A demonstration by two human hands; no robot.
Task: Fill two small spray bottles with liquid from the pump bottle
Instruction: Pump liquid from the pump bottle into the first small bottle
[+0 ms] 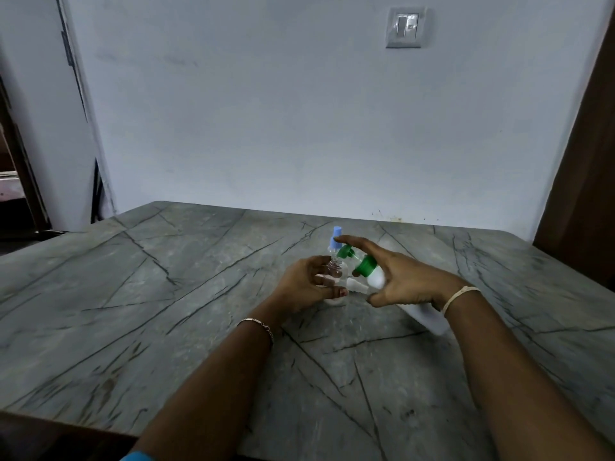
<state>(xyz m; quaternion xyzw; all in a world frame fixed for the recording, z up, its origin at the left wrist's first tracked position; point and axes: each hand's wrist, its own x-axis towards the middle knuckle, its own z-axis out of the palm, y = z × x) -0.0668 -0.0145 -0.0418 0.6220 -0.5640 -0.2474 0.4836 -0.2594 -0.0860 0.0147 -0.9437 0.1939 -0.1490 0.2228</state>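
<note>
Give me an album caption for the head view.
The left hand holds a small clear bottle while the right hand tips the green-topped pump bottle toward its neck.

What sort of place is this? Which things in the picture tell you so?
Probably a room in a home, though I cannot be sure. A veined grey stone table stands against a plain painted wall, that wall carries a household light switch, and a doorway opens at the far left.
</note>
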